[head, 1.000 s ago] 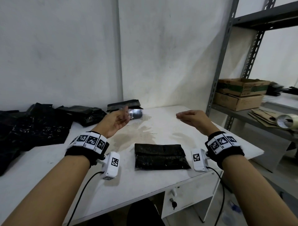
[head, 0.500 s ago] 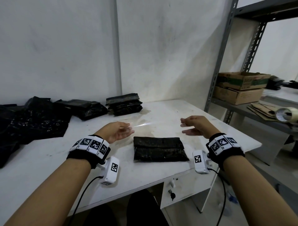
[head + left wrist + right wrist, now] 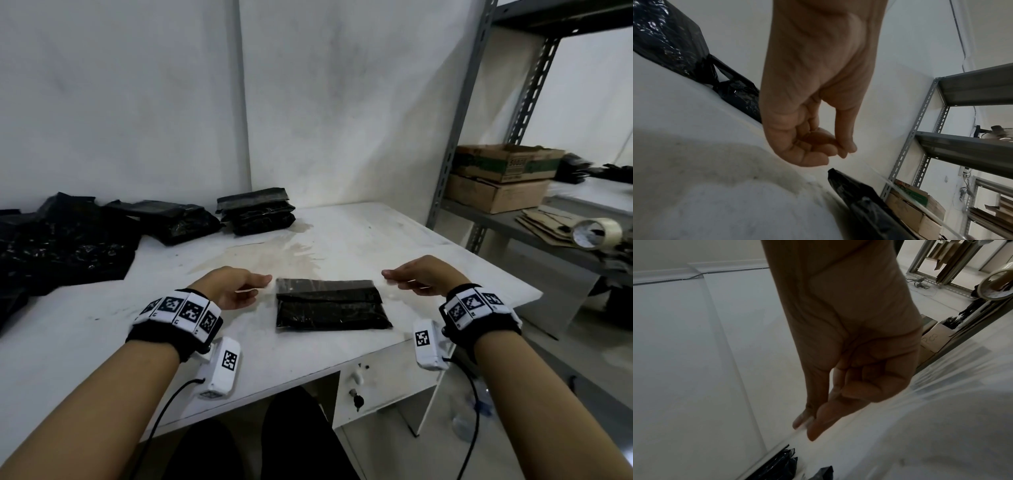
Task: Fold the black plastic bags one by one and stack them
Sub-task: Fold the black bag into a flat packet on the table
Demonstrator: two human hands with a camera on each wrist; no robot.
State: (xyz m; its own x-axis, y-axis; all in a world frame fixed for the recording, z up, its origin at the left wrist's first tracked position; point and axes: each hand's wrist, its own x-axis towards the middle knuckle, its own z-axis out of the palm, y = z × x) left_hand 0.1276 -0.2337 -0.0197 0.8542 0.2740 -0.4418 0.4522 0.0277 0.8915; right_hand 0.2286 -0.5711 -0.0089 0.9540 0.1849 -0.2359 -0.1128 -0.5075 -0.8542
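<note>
One folded black bag (image 3: 332, 308) lies flat on the white table (image 3: 376, 240) near its front edge. My left hand (image 3: 260, 282) hovers just left of its far corner, thumb and fingertips pinched together (image 3: 838, 149). My right hand (image 3: 390, 275) hovers at the far right corner, also pinched (image 3: 807, 423). A thin clear film (image 3: 951, 386) appears stretched between the two hands over the bag's far edge. A stack of folded bags (image 3: 257, 212) stands by the wall. A loose pile of unfolded bags (image 3: 61, 246) covers the table's left end.
Another bundle of black bags (image 3: 171, 219) lies between the pile and the stack. A grey metal shelf (image 3: 455, 137) stands right of the table, holding cardboard boxes (image 3: 503, 171) and a tape roll (image 3: 596, 233). A faint stain marks the table's middle.
Both hands have come down from near the stack toward me and now sit low at the folded bag's far corners. The glinting film came down with them.
</note>
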